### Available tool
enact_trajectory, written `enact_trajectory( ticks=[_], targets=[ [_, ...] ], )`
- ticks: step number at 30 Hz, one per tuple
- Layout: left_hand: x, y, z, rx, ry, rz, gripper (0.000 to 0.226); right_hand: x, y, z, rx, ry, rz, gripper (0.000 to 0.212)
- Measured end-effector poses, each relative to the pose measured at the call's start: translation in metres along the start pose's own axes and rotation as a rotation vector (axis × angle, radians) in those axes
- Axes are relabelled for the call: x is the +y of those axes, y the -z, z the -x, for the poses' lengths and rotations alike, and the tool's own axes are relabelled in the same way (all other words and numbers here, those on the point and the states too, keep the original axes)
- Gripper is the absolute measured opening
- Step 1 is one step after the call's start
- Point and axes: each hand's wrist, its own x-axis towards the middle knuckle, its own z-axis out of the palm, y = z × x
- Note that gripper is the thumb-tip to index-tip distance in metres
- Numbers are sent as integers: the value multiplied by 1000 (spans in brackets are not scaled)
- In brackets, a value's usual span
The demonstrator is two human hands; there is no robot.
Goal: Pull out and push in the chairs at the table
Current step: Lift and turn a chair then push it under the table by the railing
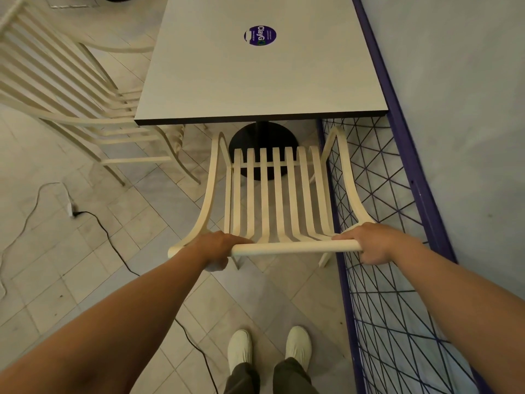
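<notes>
A cream slatted chair [272,191] stands in front of me, its seat clear of the table's near edge. My left hand [217,247] grips the left end of its top back rail [295,247], and my right hand [369,243] grips the right end. The grey square table [255,75] with a round purple sticker [260,35] stands beyond on a black round base [262,143]. A second cream chair [71,89] stands at the table's left side, its seat partly under the tabletop.
A purple wire-mesh frame [383,251] runs along the right, close beside the chair, against a grey wall [468,109]. A black cable and a white cable with a plug [71,209] lie on the tiled floor at left. My white shoes [268,348] stand behind the chair.
</notes>
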Motion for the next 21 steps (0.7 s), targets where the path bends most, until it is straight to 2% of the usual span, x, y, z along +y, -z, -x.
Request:
enact_trajectory(
  ticks=[7,21],
  targets=[
    [-1,-10,5,1,16,21,81,-8,-10,6,-2,-41,-68,79],
    [23,-32,30,-32,-50,11,83,-11,-30,36,-19,-35,-32,77]
  ],
)
